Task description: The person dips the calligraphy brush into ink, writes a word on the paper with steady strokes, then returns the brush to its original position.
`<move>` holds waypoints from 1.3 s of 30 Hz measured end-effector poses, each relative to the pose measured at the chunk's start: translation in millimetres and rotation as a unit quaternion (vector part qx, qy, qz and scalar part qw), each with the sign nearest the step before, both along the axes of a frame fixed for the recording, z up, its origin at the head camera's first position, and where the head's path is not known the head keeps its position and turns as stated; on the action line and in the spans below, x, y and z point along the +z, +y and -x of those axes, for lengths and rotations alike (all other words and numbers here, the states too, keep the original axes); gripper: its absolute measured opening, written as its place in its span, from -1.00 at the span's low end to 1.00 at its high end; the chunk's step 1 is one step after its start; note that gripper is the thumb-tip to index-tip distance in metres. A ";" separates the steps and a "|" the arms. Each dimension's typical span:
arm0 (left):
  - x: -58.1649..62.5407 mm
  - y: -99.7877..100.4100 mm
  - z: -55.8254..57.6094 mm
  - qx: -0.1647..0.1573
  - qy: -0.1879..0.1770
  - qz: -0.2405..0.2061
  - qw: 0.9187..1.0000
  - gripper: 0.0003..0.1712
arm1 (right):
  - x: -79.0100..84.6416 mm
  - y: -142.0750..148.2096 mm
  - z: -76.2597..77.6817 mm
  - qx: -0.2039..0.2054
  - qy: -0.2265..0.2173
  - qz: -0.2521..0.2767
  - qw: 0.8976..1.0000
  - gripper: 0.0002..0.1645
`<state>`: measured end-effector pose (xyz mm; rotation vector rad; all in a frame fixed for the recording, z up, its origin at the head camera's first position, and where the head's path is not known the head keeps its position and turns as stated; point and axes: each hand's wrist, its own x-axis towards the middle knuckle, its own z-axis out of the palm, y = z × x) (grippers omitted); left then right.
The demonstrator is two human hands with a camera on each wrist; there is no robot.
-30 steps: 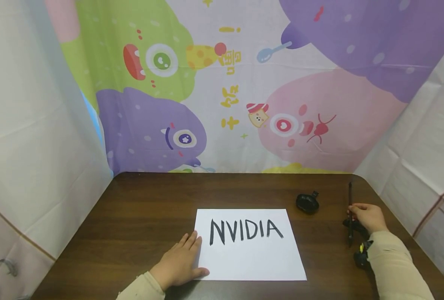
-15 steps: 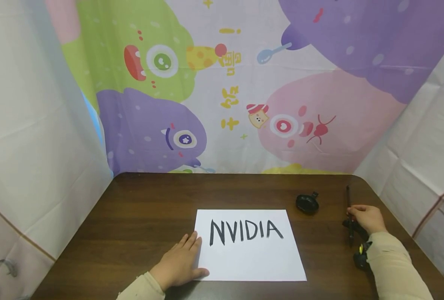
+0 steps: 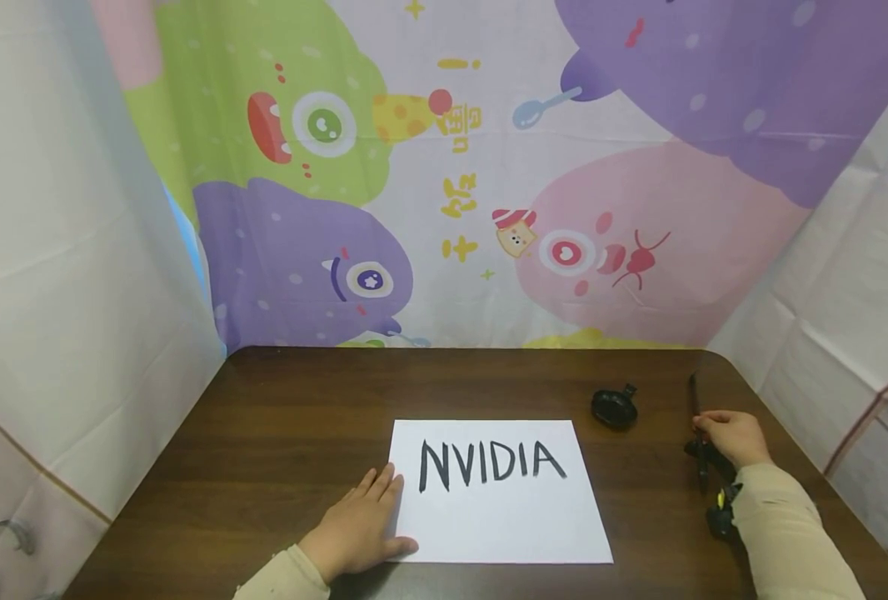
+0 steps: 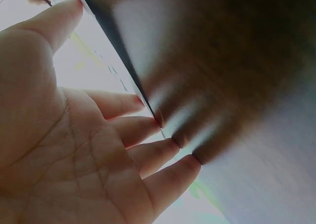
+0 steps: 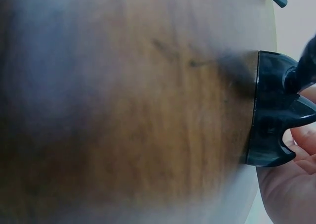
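Observation:
A white sheet of paper with "NVIDIA" in thick black strokes lies on the table. My left hand rests along its left edge, fingers extended and thumb on the lower left corner; the left wrist view shows its palm and fingertips at the surface. Off to the right, my right hand pinches a slim dark writing brush near its middle. Below the brush is a black brush rest. In the right wrist view the dark shaft overlaps an upper notch of the glossy rest.
A small black ink dish with a tab stands between the paper and the brush. A black wrist device shows at the right cuff. Printed cloth hangs behind the brown table, with pale cloth at both sides.
My right hand has shifted slightly left with the brush, whose upper end has dropped a little down and left toward the rest. The left hand and paper stay in place.

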<state>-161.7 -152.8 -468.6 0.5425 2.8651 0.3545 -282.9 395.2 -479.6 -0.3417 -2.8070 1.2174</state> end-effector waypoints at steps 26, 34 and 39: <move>2.1 0.8 -1.6 0.002 -0.009 -0.003 1.000 0.09 | -1.1 5.6 1.4 0.013 0.007 -0.019 1.000 -0.41; 1.8 0.7 -0.8 0.001 -0.005 0.001 1.000 0.08 | 3.9 6.1 0.5 0.018 0.034 -0.070 0.997 -0.39; 1.6 1.2 0.1 0.001 -0.002 0.001 1.000 0.07 | 13.2 0.1 2.1 0.010 0.072 -0.107 0.992 -0.40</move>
